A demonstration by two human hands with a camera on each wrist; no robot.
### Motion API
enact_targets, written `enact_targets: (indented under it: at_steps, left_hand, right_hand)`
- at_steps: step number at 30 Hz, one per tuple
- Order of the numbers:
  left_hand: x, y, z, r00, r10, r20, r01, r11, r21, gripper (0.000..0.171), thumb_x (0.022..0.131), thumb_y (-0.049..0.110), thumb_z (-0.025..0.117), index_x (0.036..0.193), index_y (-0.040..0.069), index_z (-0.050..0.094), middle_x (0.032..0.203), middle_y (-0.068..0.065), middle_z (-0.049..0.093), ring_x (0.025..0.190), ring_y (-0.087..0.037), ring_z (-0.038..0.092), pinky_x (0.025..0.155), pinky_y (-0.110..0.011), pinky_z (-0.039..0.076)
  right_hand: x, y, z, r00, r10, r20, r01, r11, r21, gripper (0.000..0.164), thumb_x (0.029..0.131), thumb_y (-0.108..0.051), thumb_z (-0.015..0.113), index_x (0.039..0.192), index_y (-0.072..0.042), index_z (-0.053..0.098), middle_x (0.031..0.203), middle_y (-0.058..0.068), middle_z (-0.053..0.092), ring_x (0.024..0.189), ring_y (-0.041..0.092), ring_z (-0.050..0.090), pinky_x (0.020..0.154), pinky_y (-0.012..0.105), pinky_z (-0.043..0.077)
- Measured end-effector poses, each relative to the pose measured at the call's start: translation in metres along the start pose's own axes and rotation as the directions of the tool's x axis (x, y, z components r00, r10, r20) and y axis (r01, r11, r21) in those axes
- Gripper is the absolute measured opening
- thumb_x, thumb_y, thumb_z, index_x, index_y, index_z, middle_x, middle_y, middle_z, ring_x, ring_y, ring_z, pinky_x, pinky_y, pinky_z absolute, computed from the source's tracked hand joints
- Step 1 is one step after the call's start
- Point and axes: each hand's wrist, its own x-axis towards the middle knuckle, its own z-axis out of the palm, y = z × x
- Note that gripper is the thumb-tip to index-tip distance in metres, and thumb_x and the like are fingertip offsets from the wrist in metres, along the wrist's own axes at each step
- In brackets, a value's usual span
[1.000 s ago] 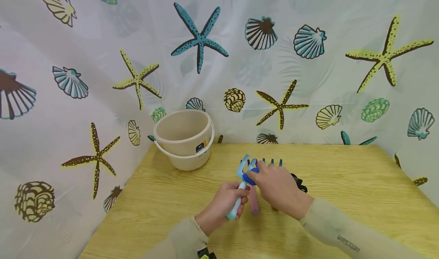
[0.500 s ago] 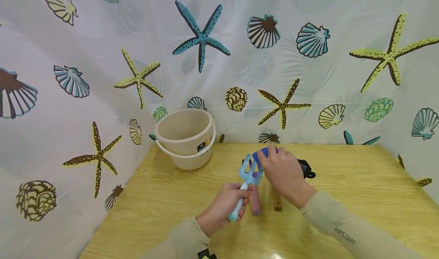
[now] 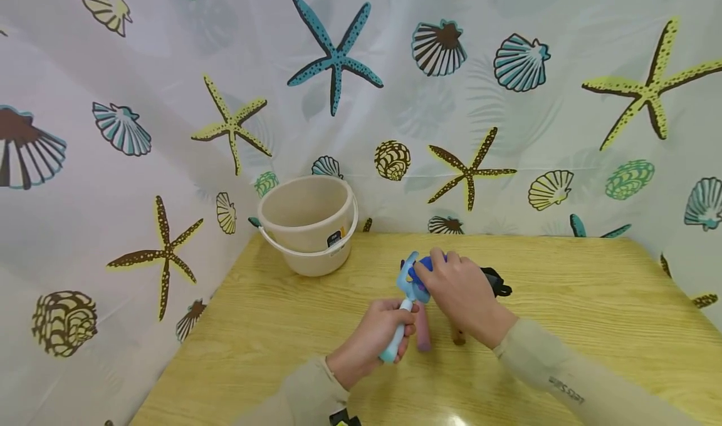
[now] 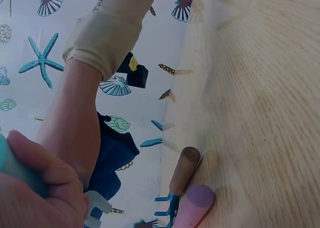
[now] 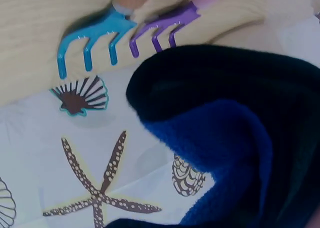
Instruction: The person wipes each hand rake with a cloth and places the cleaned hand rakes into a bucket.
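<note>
My left hand grips the pale blue handle of a garden hand fork, its tines tilted up and away. Bunched in my right hand is a fuzzy blue cloth, pressed over the fork's right-hand tines and covering part of them. The right wrist view shows the cloth with a dark border. Below the hands lie two small hand rakes: one has a pink handle and purple tines, the other a wooden handle and blue tines.
At the back left of the wooden table stands a beige bucket, its white handle lowered across the front. A white curtain printed with starfish and shells encloses the back and sides.
My right hand moves the blue cloth right and up off the fork, uncovering its tines, then back left onto them. The left hand keeps its grip on the fork, nearly still.
</note>
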Motion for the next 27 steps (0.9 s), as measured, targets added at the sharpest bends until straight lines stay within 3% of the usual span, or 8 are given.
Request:
enact_targets:
  at_steps: [4,9,12,15,17,27]
  left_hand:
    - [0.000,0.000,0.002,1.000,-0.001,-0.004,0.001,1.000,-0.026,0.013,0.092,0.007,0.054,0.104,0.003,0.058,0.067,0.001,0.050,0.038,-0.007,0.041,0.033,-0.018,0.034]
    - [-0.001,-0.001,0.001,1.000,-0.016,0.001,0.016,0.999,-0.033,0.011,0.093,0.007,0.055,0.103,0.003,0.058,0.066,0.001,0.049,0.038,-0.007,0.041,0.032,-0.018,0.035]
    - [-0.002,-0.001,0.000,1.000,-0.017,0.003,0.017,1.000,-0.022,0.012,0.093,0.007,0.055,0.103,0.003,0.058,0.067,0.001,0.050,0.038,-0.007,0.041,0.033,-0.018,0.035]
    - [-0.001,0.001,0.001,1.000,-0.012,0.002,0.012,1.000,-0.011,0.017,0.093,0.008,0.054,0.107,0.000,0.058,0.068,0.001,0.050,0.039,-0.008,0.042,0.033,-0.019,0.034]
    - [-0.001,0.001,0.003,1.000,-0.012,-0.001,0.012,1.000,-0.006,0.018,0.093,0.008,0.054,0.109,0.000,0.058,0.068,0.001,0.051,0.039,-0.008,0.041,0.033,-0.019,0.034]
    - [0.002,0.001,0.007,0.999,-0.027,0.021,0.028,0.999,-0.024,0.012,0.094,0.007,0.053,0.104,0.004,0.058,0.066,0.002,0.049,0.039,-0.007,0.040,0.033,-0.019,0.033]
  right_hand:
    - [0.006,0.007,0.000,0.998,-0.006,-0.056,0.002,0.998,-0.069,0.019,0.090,-0.013,0.074,0.108,-0.010,0.068,0.087,0.017,0.059,0.065,0.030,0.063,0.051,0.033,0.056]
    - [0.010,0.016,-0.007,0.994,0.059,-0.093,-0.061,0.998,-0.019,0.031,0.082,-0.011,0.081,0.110,-0.013,0.068,0.098,0.020,0.065,0.075,0.036,0.069,0.053,0.039,0.059]
    - [0.010,0.010,-0.011,0.995,0.006,-0.104,-0.001,0.999,0.045,0.037,0.080,-0.013,0.083,0.114,-0.015,0.068,0.100,0.019,0.065,0.076,0.036,0.068,0.054,0.039,0.059]
    - [0.010,-0.001,-0.009,0.990,-0.084,-0.114,0.087,0.996,0.023,0.036,0.083,-0.016,0.084,0.115,-0.014,0.069,0.098,0.018,0.062,0.075,0.033,0.067,0.056,0.037,0.060]
    - [0.010,-0.006,-0.005,0.988,-0.100,-0.116,0.099,0.995,-0.012,0.033,0.083,-0.017,0.083,0.113,-0.013,0.069,0.095,0.017,0.061,0.072,0.031,0.066,0.056,0.036,0.059]
    - [0.018,-0.005,-0.004,0.998,-0.022,-0.050,0.015,0.992,-0.126,0.018,0.087,-0.016,0.079,0.097,-0.007,0.066,0.086,0.016,0.057,0.067,0.030,0.064,0.053,0.033,0.056]
